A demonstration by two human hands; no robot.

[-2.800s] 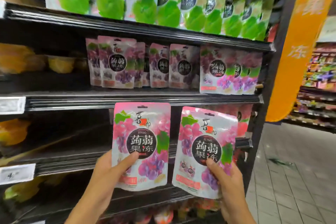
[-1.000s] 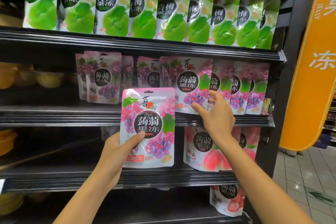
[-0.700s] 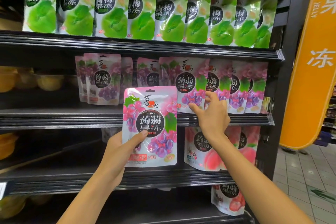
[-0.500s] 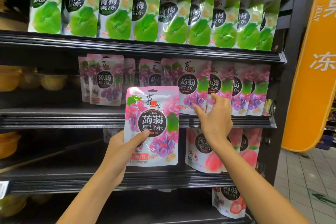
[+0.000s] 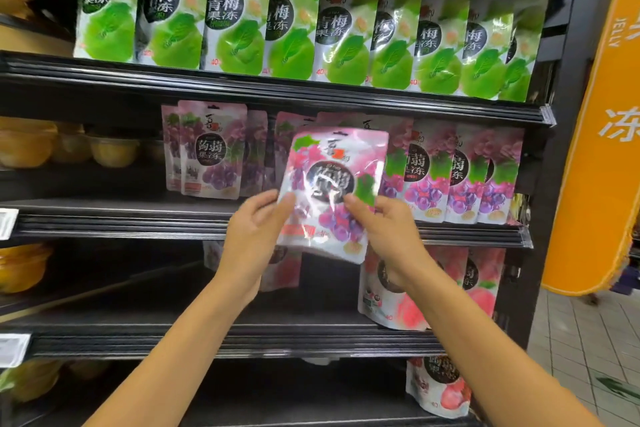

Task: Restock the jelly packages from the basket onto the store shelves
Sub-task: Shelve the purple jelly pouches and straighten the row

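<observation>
Holding 1 glossy pink grape-jelly pouch [image 5: 332,184] in front of the black middle shelf [image 5: 121,218], the person has not yet set it down. The left hand [image 5: 254,232] pinches its 8 o'clock edge and the right hand [image 5: 384,229] its 4 o'clock edge, thumbs on the front. Matching standing grape pouches [image 5: 460,177] fill the shelf at 3 and 9 o'clock, so restocking looks well along. The basket is out of view, so what stock is left cannot be told. Glare and blur smear the held label.
</observation>
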